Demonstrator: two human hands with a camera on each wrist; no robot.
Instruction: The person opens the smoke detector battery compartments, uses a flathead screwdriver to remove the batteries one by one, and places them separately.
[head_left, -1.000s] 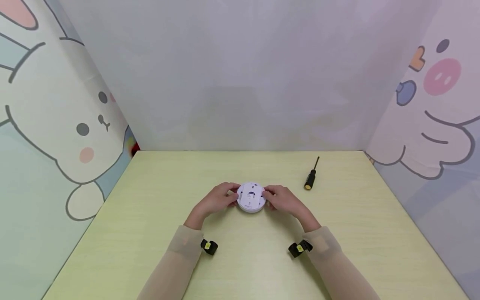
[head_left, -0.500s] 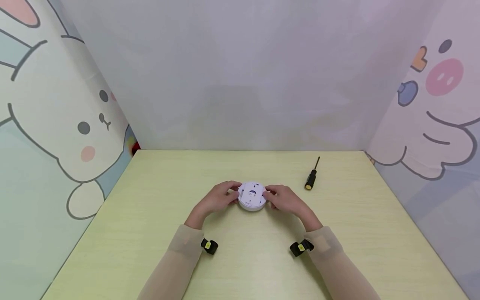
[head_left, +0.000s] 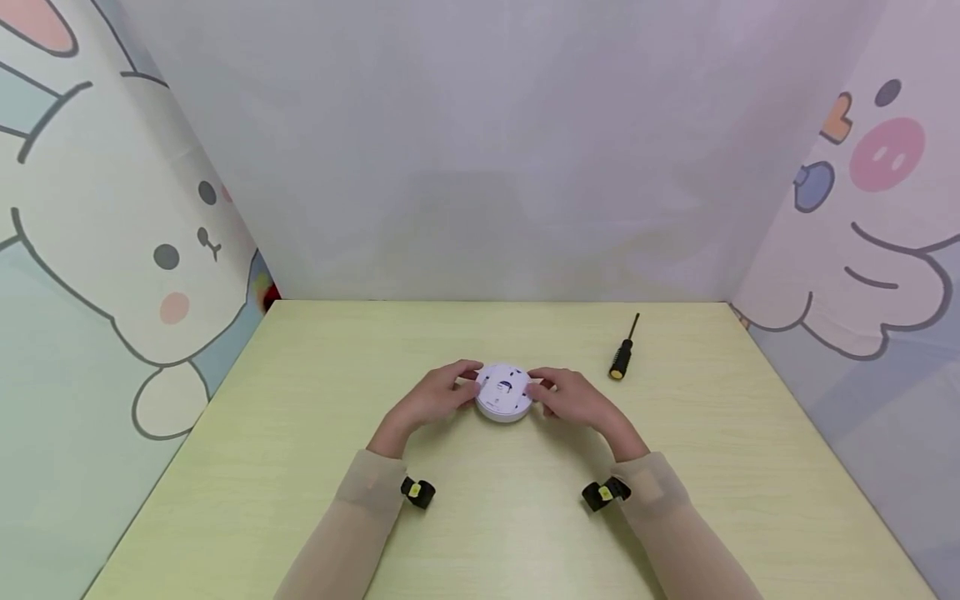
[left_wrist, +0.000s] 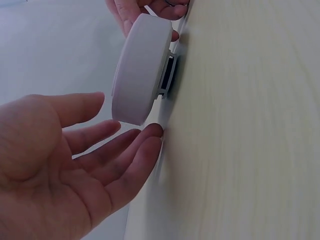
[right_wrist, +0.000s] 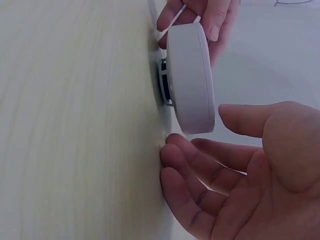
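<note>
On the counter (head_left: 465,517), the half-curled left hand (head_left: 433,396) and right hand (head_left: 573,397) hold opposite edges of a smoke detector (head_left: 504,393). Only the head view shows 1 screwdriver (head_left: 622,357); 2 wrist views alone reveal the slotted base collar (left_wrist: 169,75). Printing (head_left: 493,402): illegible.

In the head view, the white disc (head_left: 503,400) is looked down on from the person's side, from well back, with the tabletop (head_left: 225,467) and the wall (head_left: 465,125) beyond the disc taken in. In the left wrist view, the disc is seen close up, low and nearly edge-on, past the left hand (head_left: 435,396); the tabletop is turned upright beside it. A similar close, low look past the right hand (head_left: 573,398) is given by the right wrist view. The disc and both hands are shared by the wrist views.
</note>
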